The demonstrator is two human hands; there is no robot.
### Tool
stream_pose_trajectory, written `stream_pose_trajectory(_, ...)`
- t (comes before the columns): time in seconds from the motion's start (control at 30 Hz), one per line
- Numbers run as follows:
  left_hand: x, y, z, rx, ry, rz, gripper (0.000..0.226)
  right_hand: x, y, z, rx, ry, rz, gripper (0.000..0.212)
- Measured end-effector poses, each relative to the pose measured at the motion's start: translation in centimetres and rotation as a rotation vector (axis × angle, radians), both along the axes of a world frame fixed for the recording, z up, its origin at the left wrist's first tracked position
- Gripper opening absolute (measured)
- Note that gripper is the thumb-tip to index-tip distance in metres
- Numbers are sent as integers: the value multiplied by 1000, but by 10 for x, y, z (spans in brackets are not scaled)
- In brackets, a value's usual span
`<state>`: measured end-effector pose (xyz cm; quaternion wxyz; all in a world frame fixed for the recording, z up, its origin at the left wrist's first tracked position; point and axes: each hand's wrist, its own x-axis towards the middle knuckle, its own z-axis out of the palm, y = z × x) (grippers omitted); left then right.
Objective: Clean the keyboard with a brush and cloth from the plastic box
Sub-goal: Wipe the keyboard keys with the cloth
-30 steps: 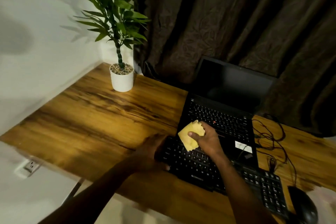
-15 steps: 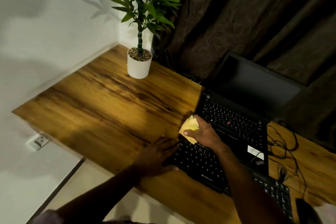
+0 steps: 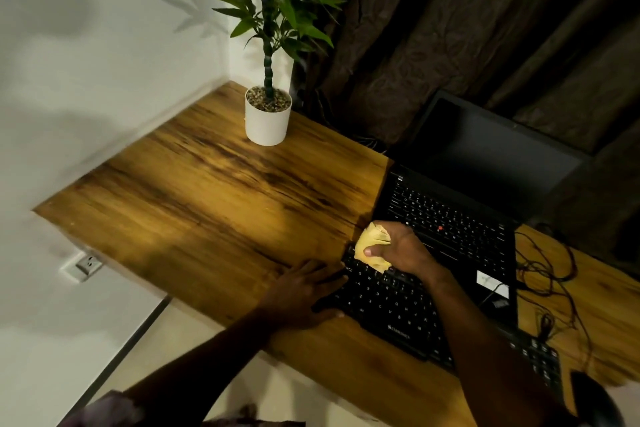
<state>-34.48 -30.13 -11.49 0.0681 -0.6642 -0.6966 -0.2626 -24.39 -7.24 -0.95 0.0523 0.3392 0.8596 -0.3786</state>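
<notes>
Head view: right hand curled round crumpled yellow cloth, thumb pinching it, pressing it onto far-left corner of black keyboard. Keyboard lies at near edge of wooden desk, just in front of open laptop. Left hand flat on desk, fingers straight, spread slightly, fingertips touching keyboard's left end. Potted plant at desk's far corner. Cables right of laptop; mouse at lower right.

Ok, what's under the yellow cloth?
The far left corner of the black keyboard, where the right hand holds the yellow cloth. The keys directly beneath are covered.
</notes>
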Motion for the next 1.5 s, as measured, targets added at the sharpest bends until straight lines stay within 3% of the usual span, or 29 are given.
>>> stream_pose_trajectory(0.1, 0, 1, 2, 13, 20, 2, 60, -1, 12, -27, -29, 27, 4, 78)
stream_pose_trajectory(0.23, 0, 0, 2, 25, 29, 11, 60, 4, 3, -7, 34, 18, -28, 54)
stream_pose_trajectory(0.43, -1, 2, -3, 33, 6, 12, 59, 16, 14, -3, 72, -17, -41, 63)
stream_pose_trajectory(0.57, 0, 0, -3, 15, -15, 17, 60, 13, 5, -5, 34, 64, -79, 36)
stream_pose_trajectory(0.7, 0, 0, -4, 20, -43, 22, 57, 29, 10, -6, 8, 58, -119, 37)
stream_pose_trajectory(0.83, 1, 0, 0, 67, -15, 36, 57, 41, 19, 4, 110, -36, -87, 64)
stream_pose_trajectory(1.03, 3, -1, 5, 32, -8, 71, 66, 29, 4, -6, 72, 13, -160, 60)
stream_pose_trajectory(1.2, 5, -3, 9, 2, -30, 96, 72, 10, -4, -19, 121, -26, -56, 71)
stream_pose_trajectory(1.33, 6, -3, 12, 0, -37, 120, 74, 26, 10, -10, 215, -117, -94, 62)
stream_pose_trajectory(1.5, 7, -4, 15, 9, -32, 134, 73, 21, 3, -8, 178, -41, -104, 57)
